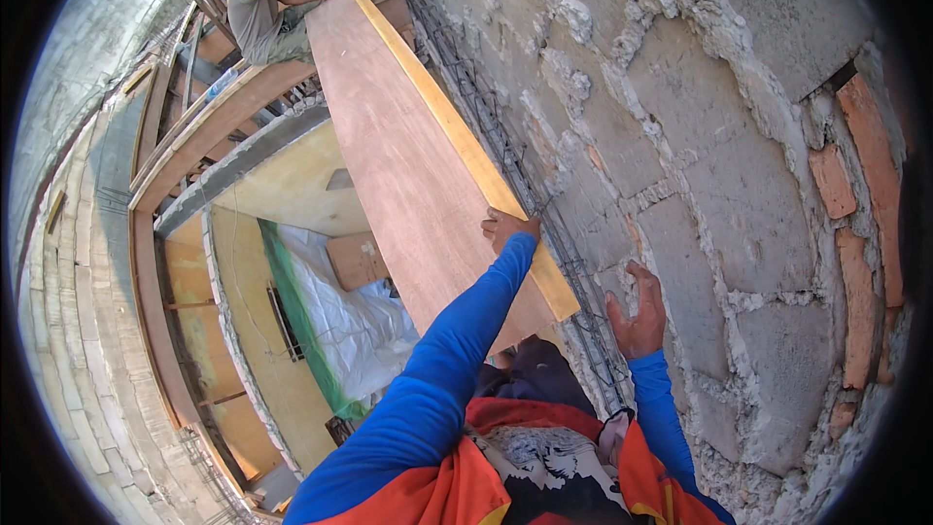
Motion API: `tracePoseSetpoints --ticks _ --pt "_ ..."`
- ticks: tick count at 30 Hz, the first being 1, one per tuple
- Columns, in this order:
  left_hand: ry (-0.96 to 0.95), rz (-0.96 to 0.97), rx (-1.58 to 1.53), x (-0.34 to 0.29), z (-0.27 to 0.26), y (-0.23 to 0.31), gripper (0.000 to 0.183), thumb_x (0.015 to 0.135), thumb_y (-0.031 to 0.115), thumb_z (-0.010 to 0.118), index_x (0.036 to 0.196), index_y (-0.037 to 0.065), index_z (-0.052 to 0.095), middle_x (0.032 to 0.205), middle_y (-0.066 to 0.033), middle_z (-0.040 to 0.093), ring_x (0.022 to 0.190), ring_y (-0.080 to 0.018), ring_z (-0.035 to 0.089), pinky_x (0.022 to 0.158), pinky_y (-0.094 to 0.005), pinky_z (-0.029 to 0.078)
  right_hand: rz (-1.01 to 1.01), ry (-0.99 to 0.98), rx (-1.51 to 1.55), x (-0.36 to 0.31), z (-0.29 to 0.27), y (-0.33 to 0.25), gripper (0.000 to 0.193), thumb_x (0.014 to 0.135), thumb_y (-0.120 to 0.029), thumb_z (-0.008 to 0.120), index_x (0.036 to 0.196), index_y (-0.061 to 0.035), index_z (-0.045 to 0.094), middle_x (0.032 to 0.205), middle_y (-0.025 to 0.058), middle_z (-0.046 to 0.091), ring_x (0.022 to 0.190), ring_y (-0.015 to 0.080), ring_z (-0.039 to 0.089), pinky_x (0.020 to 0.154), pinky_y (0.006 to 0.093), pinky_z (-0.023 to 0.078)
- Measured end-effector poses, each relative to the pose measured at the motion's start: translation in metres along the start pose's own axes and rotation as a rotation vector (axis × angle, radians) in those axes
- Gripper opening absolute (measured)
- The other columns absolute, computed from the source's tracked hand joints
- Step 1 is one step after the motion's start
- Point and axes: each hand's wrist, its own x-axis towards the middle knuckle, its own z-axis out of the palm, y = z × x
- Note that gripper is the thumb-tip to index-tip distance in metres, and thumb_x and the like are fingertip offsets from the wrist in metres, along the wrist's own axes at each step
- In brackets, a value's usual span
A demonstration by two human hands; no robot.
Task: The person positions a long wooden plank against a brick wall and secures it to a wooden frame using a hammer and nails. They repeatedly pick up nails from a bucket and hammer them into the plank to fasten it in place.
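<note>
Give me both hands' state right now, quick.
Left hand: fingers bent over the yellow wooden strip; grip can't be told.
Right hand: open, holding nothing.

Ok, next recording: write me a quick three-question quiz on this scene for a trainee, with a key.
1. Which of the wearer's hands is on the yellow wooden strip along the edge of the reddish panel?
2. True or false: both of the wearer's hands hold the panel or its strip.
3. Where is the co-worker?
a) in the room below
b) at the panel's far end
c) beside the wearer's right forearm

Key:
1. The left hand.
2. False; the right hand is apart from both, in front of the rough grey wall.
3. b
</note>
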Motion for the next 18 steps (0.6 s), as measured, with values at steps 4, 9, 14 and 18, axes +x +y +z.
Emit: tracePoseSetpoints --ticks 4,9,14,18 --pt "-0.034 -0.017 0.018 -0.004 -0.004 0.004 0.103 0.069 0.039 0.084 0.144 -0.001 0.024 0.134 -0.0226 0.036 0.132 -0.036 0.039 0.101 -0.0426 0.05 -0.391 0.659 -0.473 -0.008 -0.144 -0.032 0.037 0.095 -0.012 0.048 0.131 -0.0022 0.049 0.13 0.0151 0.052 0.128 0.0415 0.05 0.105 0.0534 0.045" --pt "-0.022 0.016 0.016 -0.009 -0.003 0.009 0.103 0.069 0.038 0.084 0.143 -0.002 0.024 0.132 -0.0235 0.036 0.131 -0.0377 0.039 0.1 -0.0433 0.05 -0.507 1.027 -1.387 -0.015 -0.288 -0.013 0.046 0.095 -0.028 0.059 0.135 -0.0094 0.048 0.127 0.0106 0.057 0.123 0.0328 0.053 0.099 0.0486 0.041" --pt "-0.041 0.033 0.03 -0.011 0.002 0.006 0.103 0.069 0.04 0.085 0.142 -0.003 0.026 0.132 -0.0258 0.036 0.131 -0.04 0.038 0.101 -0.0443 0.05 -0.415 1.044 -1.531 -0.007 -0.287 -0.005 0.06 0.083 -0.039 0.074 0.134 -0.0146 0.054 0.128 0.0064 0.057 0.122 0.023 0.052 0.095 0.0429 0.032" --pt "0.016 0.068 0.065 0.011 0.017 -0.009 0.107 0.067 0.04 0.085 0.142 -0.007 0.025 0.133 -0.0306 0.035 0.131 -0.0419 0.038 0.103 -0.0467 0.046 -0.443 1.049 -1.512 0.009 -0.275 0.001 0.058 0.082 -0.037 0.074 0.133 -0.016 0.055 0.128 0.0057 0.058 0.124 0.0238 0.051 0.097 0.043 0.03"
